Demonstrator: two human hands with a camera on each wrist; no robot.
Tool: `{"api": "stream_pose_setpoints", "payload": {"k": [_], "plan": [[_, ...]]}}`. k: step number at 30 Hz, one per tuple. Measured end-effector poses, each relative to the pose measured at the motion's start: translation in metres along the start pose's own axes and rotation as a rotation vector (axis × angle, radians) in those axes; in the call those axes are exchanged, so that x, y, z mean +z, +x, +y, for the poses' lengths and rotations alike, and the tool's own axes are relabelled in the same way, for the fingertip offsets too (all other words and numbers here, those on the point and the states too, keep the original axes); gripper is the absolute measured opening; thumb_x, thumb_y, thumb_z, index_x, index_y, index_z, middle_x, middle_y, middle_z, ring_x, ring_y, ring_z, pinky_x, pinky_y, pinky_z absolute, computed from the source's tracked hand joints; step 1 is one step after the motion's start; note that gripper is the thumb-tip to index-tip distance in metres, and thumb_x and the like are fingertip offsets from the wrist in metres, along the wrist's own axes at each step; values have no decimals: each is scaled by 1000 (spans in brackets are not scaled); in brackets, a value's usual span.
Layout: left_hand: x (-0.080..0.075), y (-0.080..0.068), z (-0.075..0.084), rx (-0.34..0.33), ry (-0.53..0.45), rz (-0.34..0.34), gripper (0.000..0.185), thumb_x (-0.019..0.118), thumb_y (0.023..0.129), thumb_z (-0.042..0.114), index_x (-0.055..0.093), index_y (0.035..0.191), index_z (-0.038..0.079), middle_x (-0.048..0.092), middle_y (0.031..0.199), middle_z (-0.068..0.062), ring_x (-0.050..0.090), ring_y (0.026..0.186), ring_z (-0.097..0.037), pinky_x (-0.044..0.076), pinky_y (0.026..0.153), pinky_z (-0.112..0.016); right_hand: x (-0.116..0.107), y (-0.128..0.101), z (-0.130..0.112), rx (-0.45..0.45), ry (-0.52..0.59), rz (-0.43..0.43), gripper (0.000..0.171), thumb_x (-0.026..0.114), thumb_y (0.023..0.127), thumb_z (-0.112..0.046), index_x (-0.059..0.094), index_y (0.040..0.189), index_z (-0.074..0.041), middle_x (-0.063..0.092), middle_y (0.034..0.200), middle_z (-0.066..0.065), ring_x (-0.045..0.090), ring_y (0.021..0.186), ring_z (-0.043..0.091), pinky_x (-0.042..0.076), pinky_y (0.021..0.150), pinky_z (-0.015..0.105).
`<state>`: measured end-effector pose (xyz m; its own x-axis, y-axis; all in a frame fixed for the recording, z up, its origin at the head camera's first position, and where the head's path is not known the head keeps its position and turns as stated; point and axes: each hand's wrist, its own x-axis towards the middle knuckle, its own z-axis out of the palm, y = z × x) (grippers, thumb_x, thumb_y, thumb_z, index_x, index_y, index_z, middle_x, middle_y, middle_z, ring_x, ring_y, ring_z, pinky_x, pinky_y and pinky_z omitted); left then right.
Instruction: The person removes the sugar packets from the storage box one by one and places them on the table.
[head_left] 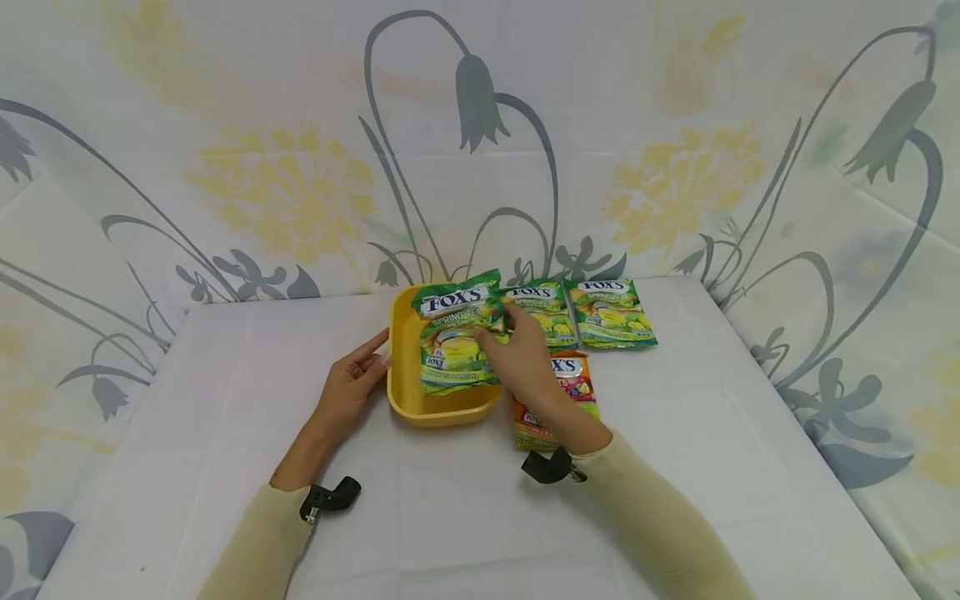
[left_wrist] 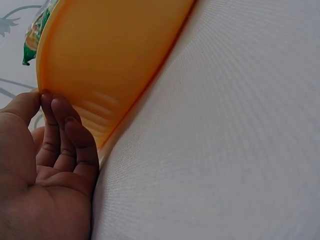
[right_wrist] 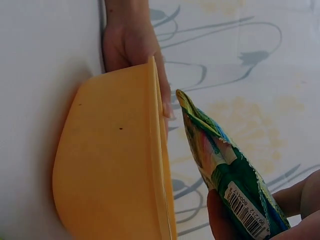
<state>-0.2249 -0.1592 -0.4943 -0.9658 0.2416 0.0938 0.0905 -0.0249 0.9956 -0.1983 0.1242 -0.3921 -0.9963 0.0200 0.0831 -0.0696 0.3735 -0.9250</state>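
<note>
A green candy bag (head_left: 457, 321) labelled FOX'S Spring Tea is in my right hand (head_left: 525, 354), pinched at its right side above the yellow plastic tub (head_left: 442, 417). In the right wrist view the candy bag's barcode side (right_wrist: 245, 210) shows, and the bag is tilted, apart from the tub's rim (right_wrist: 156, 150). My left hand (head_left: 351, 387) holds the tub's left rim. The left wrist view shows that thumb and fingers (left_wrist: 60, 135) at the rim, against the outer wall. The bag hides part of the tub's inside.
Two more green Spring Tea bags, one partly behind my right hand (head_left: 558, 321) and one farther right (head_left: 611, 312), lie at the table's back. An orange FOX'S bag (head_left: 577, 392) lies nearer, partly under my right wrist. A flowered cloth (head_left: 300, 167) rises behind the white table (head_left: 450, 517).
</note>
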Motion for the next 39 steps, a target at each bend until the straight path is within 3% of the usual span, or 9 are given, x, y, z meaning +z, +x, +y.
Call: {"api": "stream_pose_setpoints", "payload": {"k": [9, 20, 28, 32, 34, 39], "plan": [[1, -2, 1, -2, 7, -3, 54, 62, 110, 19, 47, 162, 16, 71, 114, -15, 69, 92, -11, 61, 87, -24, -19, -9, 10, -13, -2, -19, 58, 70, 103, -23, 50, 152, 1, 59, 147, 18, 55, 138, 33, 53, 108, 49], [2, -1, 0, 29, -33, -15, 54, 61, 110, 15, 47, 161, 12, 72, 108, -7, 69, 90, -10, 61, 85, -24, -49, -16, 16, 53, 3, -48, 70, 67, 105, -24, 37, 160, 5, 50, 154, 23, 57, 135, 35, 55, 105, 48], [2, -1, 1, 31, -29, -19, 54, 61, 110, 15, 47, 161, 11, 72, 107, -7, 69, 89, -11, 61, 85, -24, -72, -20, 26, 85, 28, -47, 73, 67, 106, -22, 31, 162, 8, 45, 157, 27, 45, 145, 39, 45, 115, 54], [2, -1, 2, 23, -25, -13, 54, 61, 110, 16, 47, 161, 12, 72, 107, -6, 69, 89, -10, 61, 86, -24, -82, -22, 31, 97, 52, -45, 71, 66, 106, -19, 31, 162, 8, 49, 153, 27, 52, 136, 37, 52, 106, 40], [2, -2, 2, 21, -29, -9, 54, 61, 110, 15, 47, 161, 11, 72, 106, -3, 68, 88, -10, 61, 85, -23, -86, -23, 33, 118, 60, -46, 73, 66, 106, -19, 28, 163, 8, 47, 154, 28, 54, 134, 38, 53, 104, 39], [1, -2, 2, 22, -39, -10, 54, 60, 110, 14, 45, 162, 9, 73, 104, 1, 69, 88, -9, 61, 85, -23, -98, -27, 37, 173, 60, -49, 81, 64, 107, -17, 15, 166, 8, 32, 164, 31, 41, 148, 43, 43, 117, 55]]}}
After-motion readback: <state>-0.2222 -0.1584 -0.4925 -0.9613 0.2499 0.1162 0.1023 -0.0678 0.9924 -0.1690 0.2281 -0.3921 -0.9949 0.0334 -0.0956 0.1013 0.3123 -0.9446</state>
